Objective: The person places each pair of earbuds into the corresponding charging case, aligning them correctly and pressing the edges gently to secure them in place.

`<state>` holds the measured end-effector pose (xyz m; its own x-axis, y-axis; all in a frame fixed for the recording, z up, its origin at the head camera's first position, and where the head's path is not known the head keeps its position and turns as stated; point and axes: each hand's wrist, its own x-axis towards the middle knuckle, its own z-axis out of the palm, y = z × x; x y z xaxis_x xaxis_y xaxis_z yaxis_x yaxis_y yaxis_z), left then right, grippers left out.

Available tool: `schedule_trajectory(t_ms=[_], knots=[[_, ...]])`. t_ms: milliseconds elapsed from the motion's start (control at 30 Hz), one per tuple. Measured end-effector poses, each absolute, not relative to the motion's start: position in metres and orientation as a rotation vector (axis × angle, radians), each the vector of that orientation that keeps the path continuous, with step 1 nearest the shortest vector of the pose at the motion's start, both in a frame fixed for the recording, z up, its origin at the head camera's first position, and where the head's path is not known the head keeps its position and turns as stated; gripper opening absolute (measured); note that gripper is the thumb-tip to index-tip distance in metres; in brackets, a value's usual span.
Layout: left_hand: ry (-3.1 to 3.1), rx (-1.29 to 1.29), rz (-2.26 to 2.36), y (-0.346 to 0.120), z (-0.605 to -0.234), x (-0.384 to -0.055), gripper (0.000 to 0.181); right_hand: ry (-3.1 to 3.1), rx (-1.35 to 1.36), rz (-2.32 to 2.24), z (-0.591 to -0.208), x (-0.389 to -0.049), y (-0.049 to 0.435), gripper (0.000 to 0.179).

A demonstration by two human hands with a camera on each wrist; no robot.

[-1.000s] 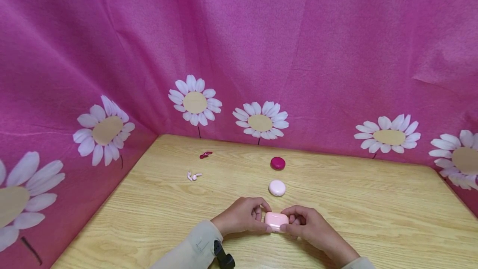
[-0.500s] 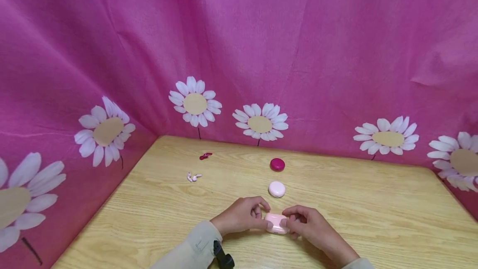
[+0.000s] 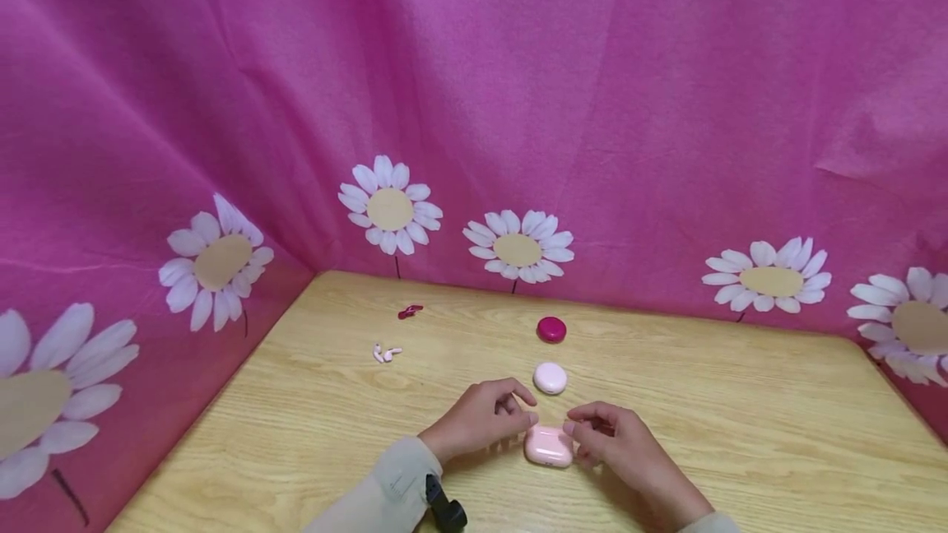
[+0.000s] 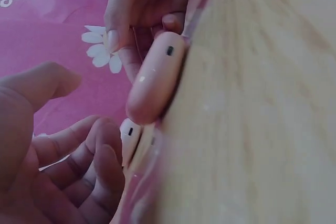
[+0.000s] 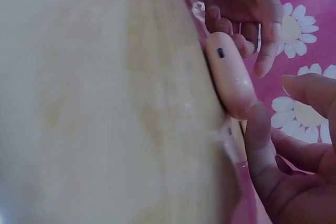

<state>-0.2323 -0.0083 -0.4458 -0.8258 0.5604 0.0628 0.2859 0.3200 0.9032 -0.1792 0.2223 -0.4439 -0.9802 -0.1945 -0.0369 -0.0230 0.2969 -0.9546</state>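
Observation:
A glossy pink earbud case (image 3: pixel 549 447) lies with its lid down on the wooden table, its charging port visible in the left wrist view. My left hand (image 3: pixel 481 418) hovers at the case's left end, fingers loosely bent and thumb lifted off it. At the other end is my right hand (image 3: pixel 618 447), relaxed, with fingertips right at the case's side; in the right wrist view one of its fingers overlaps the end of the case (image 5: pixel 231 74). Neither hand has a grip on it. Directly beyond it sits a round pale pink case (image 3: pixel 550 378).
A round magenta case (image 3: pixel 551 330) stands farther back. To the left lie a pair of pale pink earbuds (image 3: pixel 387 354) and small magenta earbuds (image 3: pixel 411 312). A magenta daisy-print cloth (image 3: pixel 629 105) hangs along the back and sides of the table (image 3: pixel 296 434).
Both thumbs have come off the top of the pink earbud case, and the hands have loosened and drawn slightly apart. The case stays on the table.

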Motion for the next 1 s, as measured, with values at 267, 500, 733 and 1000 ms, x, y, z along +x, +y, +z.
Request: schedule_trajectory(t_ms=[267, 500, 733, 1000], knots=[[2.398, 0.758, 1.556, -0.003, -0.438, -0.24, 0.022, 2.468, -0.137, -1.812, -0.433, -0.189, 0.216, 0.037], [2.404, 0.685, 1.606, 0.005, -0.433, -0.246, 0.02, 2.556, 0.028, -1.801, -0.424, -0.196, 0.208, 0.035], [2.478, 0.554, 1.592, 0.015, -0.431, -0.254, 0.025, 2.567, 0.076, -1.804, -0.419, -0.207, 0.204, 0.037], [2.511, 0.456, 1.6, 0.025, -0.427, -0.264, 0.032, 2.572, 0.091, -1.811, -0.418, -0.222, 0.203, 0.036]])
